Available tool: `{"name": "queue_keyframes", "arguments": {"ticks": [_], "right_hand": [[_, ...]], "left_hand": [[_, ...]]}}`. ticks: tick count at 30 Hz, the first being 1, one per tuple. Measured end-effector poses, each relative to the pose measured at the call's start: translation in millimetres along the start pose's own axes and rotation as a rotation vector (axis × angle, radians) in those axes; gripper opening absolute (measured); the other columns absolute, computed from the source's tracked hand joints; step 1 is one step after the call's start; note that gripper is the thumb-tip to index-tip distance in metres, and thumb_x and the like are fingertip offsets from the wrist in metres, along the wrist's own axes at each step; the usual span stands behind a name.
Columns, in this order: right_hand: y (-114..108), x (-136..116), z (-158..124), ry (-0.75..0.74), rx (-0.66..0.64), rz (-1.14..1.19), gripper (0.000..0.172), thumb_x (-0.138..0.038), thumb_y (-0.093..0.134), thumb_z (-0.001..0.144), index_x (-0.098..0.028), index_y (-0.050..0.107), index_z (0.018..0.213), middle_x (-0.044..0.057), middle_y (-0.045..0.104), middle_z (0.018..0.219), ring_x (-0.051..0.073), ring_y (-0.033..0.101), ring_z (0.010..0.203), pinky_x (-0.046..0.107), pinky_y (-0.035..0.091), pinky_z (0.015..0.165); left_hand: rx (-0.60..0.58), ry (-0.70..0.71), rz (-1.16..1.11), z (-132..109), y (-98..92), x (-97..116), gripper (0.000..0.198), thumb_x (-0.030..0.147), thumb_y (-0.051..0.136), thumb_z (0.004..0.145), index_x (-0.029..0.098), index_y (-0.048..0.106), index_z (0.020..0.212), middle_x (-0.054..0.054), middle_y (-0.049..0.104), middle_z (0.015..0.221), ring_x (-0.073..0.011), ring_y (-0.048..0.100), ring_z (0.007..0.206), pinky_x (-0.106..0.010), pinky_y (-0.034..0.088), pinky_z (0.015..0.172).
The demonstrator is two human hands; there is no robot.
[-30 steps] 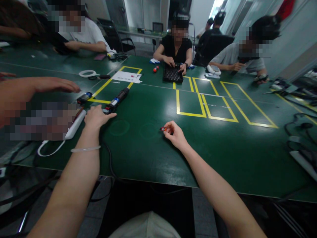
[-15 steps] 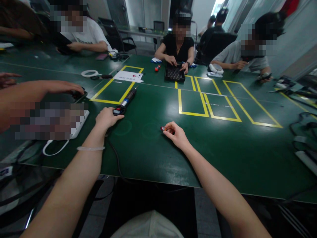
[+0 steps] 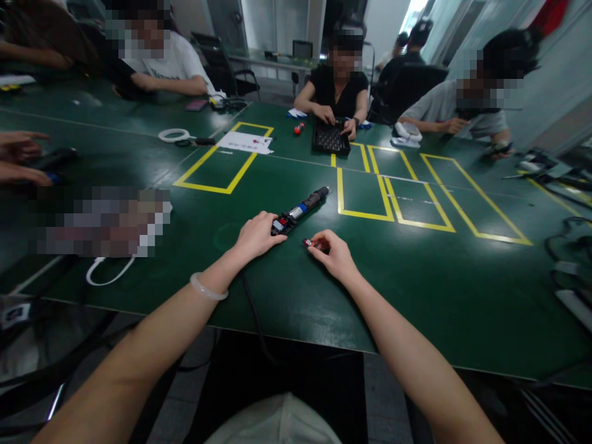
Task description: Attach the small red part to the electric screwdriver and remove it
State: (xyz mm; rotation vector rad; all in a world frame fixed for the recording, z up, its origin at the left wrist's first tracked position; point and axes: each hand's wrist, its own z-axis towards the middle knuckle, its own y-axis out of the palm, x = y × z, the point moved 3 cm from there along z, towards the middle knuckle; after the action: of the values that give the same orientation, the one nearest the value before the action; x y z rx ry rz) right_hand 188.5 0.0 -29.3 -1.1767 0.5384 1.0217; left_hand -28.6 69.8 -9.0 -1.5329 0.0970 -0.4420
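One dark screwdriver-like tool (image 3: 298,211) has just come across the surface (image 3: 296,296), which brings it just beside the one small red part (image 3: 308,243). The left hand (image 3: 257,237) curls its fingers round the tool's rear, tip toward two o'clock; the right hand's (image 3: 337,254) fingers pinch the part at ten o'clock. One black tray (image 3: 331,150) sits beyond at twelve.

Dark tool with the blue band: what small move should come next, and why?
I'd probably bring the small red piece in the right hand slightly nearer the dark tool: the left hand grips the tool's near end, the piece pokes out from the right fingertips, and green table shows between them.
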Motion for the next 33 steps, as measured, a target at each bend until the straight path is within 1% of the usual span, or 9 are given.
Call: {"name": "queue_keyframes", "arguments": {"ticks": [4, 7, 10, 13, 16, 21, 23, 28, 33], "right_hand": [[1.1, 0.4, -2.0, -0.009, 0.005, -0.101, 0.011, -0.028, 0.065, 0.086, -0.021, 0.059, 0.092, 0.002, 0.063, 0.088, 0.017, 0.057, 0.076, 0.029, 0.046, 0.072], [3.5, 0.8, -2.7, -0.015, -0.004, -0.199, 0.010, -0.026, 0.064, 0.087, -0.021, 0.059, 0.092, 0.003, 0.063, 0.090, 0.017, 0.057, 0.077, 0.029, 0.045, 0.073], [6.3, -0.8, -1.3, -0.031, -0.011, -0.305, 0.008, -0.023, 0.064, 0.088, -0.021, 0.058, 0.092, 0.003, 0.064, 0.091, 0.018, 0.058, 0.078, 0.030, 0.044, 0.073], [8.5, -3.5, 1.2, -0.039, -0.008, -0.409, 0.007, -0.024, 0.065, 0.089, -0.021, 0.058, 0.090, 0.004, 0.064, 0.091, 0.020, 0.058, 0.080, 0.030, 0.043, 0.073], [10.1, -5.6, 2.6, -0.050, -0.011, -0.465, 0.007, -0.024, 0.066, 0.089, -0.021, 0.060, 0.091, 0.005, 0.064, 0.091, 0.021, 0.057, 0.081, 0.031, 0.042, 0.072], [10.3, -6.0, 1.1, -0.111, -0.039, -0.474, 0.004, -0.022, 0.063, 0.092, -0.021, 0.064, 0.096, 0.005, 0.066, 0.092, 0.021, 0.059, 0.084, 0.031, 0.044, 0.075], [8.9, -4.8, 0.5, -0.131, -0.045, -0.455, 0.006, -0.022, 0.062, 0.093, -0.022, 0.066, 0.097, 0.005, 0.067, 0.093, 0.022, 0.060, 0.087, 0.032, 0.045, 0.078], [5.9, -0.2, 0.9, -0.149, -0.045, -0.392, 0.017, -0.014, 0.055, 0.093, -0.022, 0.068, 0.100, 0.007, 0.070, 0.101, 0.022, 0.061, 0.095, 0.032, 0.048, 0.086], [6.0, 1.6, 1.1, -0.134, -0.043, -0.364, 0.020, -0.013, 0.052, 0.093, -0.022, 0.068, 0.100, 0.006, 0.070, 0.101, 0.021, 0.061, 0.095, 0.032, 0.048, 0.087]], "left_hand": [[-0.035, 0.089, -0.028, -8.5, 1.3, 24.5, 0.057, 0.048, 0.068, 0.085, 0.016, 0.057, 0.131, -0.011, 0.062, 0.120, -0.0294, 0.062, 0.110, -0.036, 0.047, 0.088], [-0.064, 0.130, -0.047, -13.1, 1.5, 36.3, 0.057, 0.047, 0.070, 0.085, 0.016, 0.057, 0.132, -0.011, 0.062, 0.121, -0.0296, 0.062, 0.109, -0.037, 0.047, 0.089], [-0.081, 0.164, -0.058, -15.3, 2.3, 42.3, 0.056, 0.046, 0.069, 0.085, 0.016, 0.058, 0.132, -0.011, 0.061, 0.121, -0.0295, 0.062, 0.109, -0.037, 0.048, 0.088], [-0.086, 0.188, -0.058, -16.0, 3.1, 44.8, 0.055, 0.045, 0.068, 0.086, 0.017, 0.058, 0.132, -0.011, 0.061, 0.122, -0.0292, 0.062, 0.108, -0.037, 0.049, 0.086], [-0.085, 0.198, -0.056, -16.1, 3.2, 45.8, 0.054, 0.046, 0.067, 0.086, 0.018, 0.058, 0.131, -0.011, 0.060, 0.123, -0.0286, 0.063, 0.107, -0.036, 0.049, 0.086], [-0.078, 0.206, -0.049, -15.9, 4.1, 44.8, 0.051, 0.045, 0.066, 0.087, 0.018, 0.058, 0.130, -0.010, 0.061, 0.119, -0.0282, 0.062, 0.107, -0.036, 0.048, 0.087], [-0.067, 0.213, -0.046, -15.8, 4.8, 44.2, 0.052, 0.047, 0.066, 0.087, 0.018, 0.058, 0.130, -0.010, 0.061, 0.118, -0.0280, 0.062, 0.106, -0.036, 0.048, 0.086], [-0.031, 0.206, -0.016, -15.1, 5.1, 47.7, 0.059, 0.061, 0.062, 0.087, 0.018, 0.060, 0.127, -0.011, 0.063, 0.114, -0.0280, 0.062, 0.105, -0.034, 0.047, 0.082], [-0.013, 0.186, 0.034, -14.5, 6.0, 53.1, 0.059, 0.064, 0.053, 0.091, 0.020, 0.059, 0.130, -0.011, 0.062, 0.111, -0.0279, 0.061, 0.102, -0.035, 0.046, 0.079]]}}
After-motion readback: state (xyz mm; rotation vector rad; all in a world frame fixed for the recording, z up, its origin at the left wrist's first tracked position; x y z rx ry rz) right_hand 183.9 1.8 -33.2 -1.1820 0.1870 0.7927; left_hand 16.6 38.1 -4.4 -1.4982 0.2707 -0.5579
